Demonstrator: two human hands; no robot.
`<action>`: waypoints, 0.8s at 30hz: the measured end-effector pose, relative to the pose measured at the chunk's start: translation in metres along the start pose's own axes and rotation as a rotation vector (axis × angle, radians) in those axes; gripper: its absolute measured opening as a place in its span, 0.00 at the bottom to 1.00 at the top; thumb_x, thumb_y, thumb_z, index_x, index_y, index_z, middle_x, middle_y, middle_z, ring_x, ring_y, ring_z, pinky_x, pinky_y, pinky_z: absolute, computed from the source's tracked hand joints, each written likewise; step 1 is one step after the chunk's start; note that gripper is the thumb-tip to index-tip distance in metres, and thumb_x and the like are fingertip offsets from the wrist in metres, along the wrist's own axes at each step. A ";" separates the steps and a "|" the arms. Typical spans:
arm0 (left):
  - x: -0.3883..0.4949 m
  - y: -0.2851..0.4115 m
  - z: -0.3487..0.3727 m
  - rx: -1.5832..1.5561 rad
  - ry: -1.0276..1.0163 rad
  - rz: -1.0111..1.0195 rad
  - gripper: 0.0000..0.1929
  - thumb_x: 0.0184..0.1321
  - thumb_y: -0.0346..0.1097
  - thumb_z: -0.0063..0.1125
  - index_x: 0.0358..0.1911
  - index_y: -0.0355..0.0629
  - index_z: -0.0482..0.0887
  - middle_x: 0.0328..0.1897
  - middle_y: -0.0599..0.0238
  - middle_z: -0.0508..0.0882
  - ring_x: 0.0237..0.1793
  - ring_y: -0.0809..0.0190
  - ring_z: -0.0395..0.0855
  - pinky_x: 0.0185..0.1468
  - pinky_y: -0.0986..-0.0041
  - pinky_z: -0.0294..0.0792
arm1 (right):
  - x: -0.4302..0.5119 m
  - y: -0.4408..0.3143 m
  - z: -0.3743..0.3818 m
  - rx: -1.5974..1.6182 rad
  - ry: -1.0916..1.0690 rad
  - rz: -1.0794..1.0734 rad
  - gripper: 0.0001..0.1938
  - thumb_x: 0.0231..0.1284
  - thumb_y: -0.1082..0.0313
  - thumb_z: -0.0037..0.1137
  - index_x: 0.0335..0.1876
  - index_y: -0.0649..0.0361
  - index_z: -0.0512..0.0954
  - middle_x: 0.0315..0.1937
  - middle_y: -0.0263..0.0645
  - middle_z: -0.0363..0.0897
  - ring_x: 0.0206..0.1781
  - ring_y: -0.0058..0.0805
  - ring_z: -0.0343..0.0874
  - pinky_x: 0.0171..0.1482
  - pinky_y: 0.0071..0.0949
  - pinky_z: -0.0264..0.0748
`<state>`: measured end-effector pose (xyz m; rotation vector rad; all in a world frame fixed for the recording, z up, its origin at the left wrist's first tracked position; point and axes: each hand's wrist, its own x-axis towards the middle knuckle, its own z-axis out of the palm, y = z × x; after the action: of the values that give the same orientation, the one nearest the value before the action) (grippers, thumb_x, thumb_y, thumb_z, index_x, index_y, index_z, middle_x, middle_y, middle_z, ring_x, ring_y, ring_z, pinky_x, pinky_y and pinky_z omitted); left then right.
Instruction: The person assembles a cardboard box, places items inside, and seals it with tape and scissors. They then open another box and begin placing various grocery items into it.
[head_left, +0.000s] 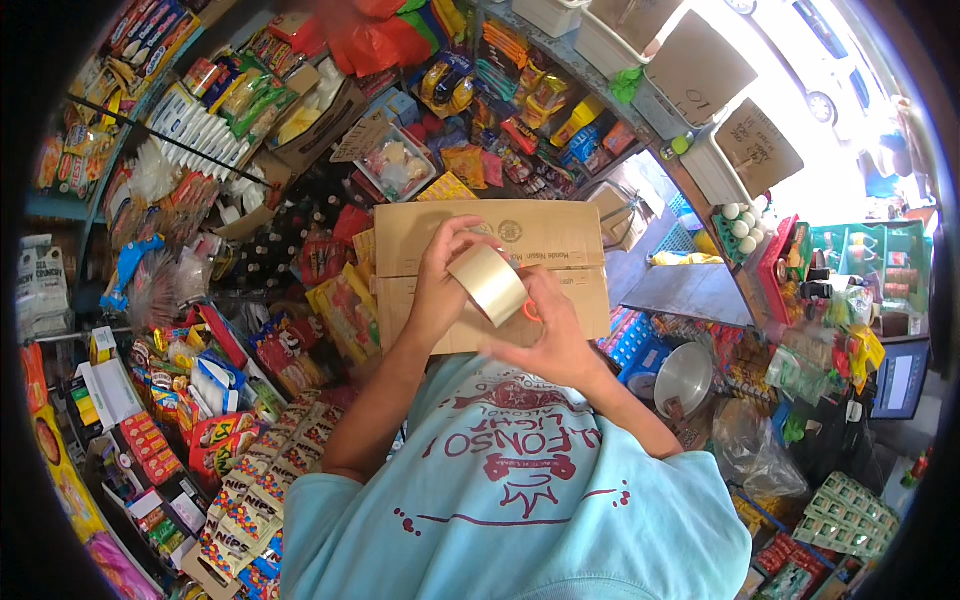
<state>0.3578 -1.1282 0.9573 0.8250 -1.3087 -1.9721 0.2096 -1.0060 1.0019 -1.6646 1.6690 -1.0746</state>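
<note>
My left hand (444, 289) holds a wide roll of clear or tan packing tape (489, 283), its fingers wrapped around the far side. Close to the roll's right side is my right hand (556, 326), thumb spread away from the fingers. Its fingertips come near the roll's edge; whether they touch it is unclear. An orange loop (532, 310), perhaps a scissors handle, shows beside the right fingers and is mostly hidden. Beneath both hands lies a closed cardboard box (420, 315) with printed flaps meeting at a middle seam.
Packed snack shelves (202, 135) and hanging sachets (255, 487) crowd the left. Dark bottles (277, 240) stand beyond the box. At right are a metal scale pan (683, 381), an egg tray (739, 229), a monitor (900, 379) and a counter (686, 292). White bins (712, 169) line the upper right ledge.
</note>
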 end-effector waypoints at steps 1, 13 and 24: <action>0.003 0.004 0.001 0.100 -0.029 0.014 0.24 0.69 0.29 0.58 0.68 0.39 0.70 0.57 0.55 0.83 0.59 0.60 0.84 0.62 0.66 0.76 | 0.001 -0.002 0.001 0.027 0.045 0.056 0.29 0.47 0.62 0.76 0.55 0.63 0.75 0.43 0.46 0.77 0.48 0.43 0.76 0.50 0.41 0.73; 0.025 0.022 0.000 0.386 -0.275 -0.067 0.15 0.71 0.34 0.63 0.55 0.32 0.86 0.57 0.61 0.85 0.58 0.66 0.81 0.63 0.72 0.72 | -0.004 0.016 -0.007 -0.123 0.027 0.096 0.27 0.44 0.67 0.72 0.54 0.61 0.77 0.44 0.46 0.78 0.51 0.49 0.75 0.60 0.44 0.65; 0.022 0.003 0.015 0.188 -0.044 -0.084 0.07 0.68 0.29 0.65 0.42 0.32 0.87 0.43 0.63 0.89 0.46 0.70 0.84 0.52 0.74 0.76 | -0.006 0.017 -0.017 -0.126 -0.004 0.081 0.24 0.45 0.65 0.73 0.50 0.60 0.78 0.44 0.47 0.80 0.52 0.48 0.76 0.63 0.44 0.65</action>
<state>0.3334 -1.1376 0.9614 0.9435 -1.5254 -1.9637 0.1863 -0.9989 0.9960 -1.6595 1.8188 -0.9444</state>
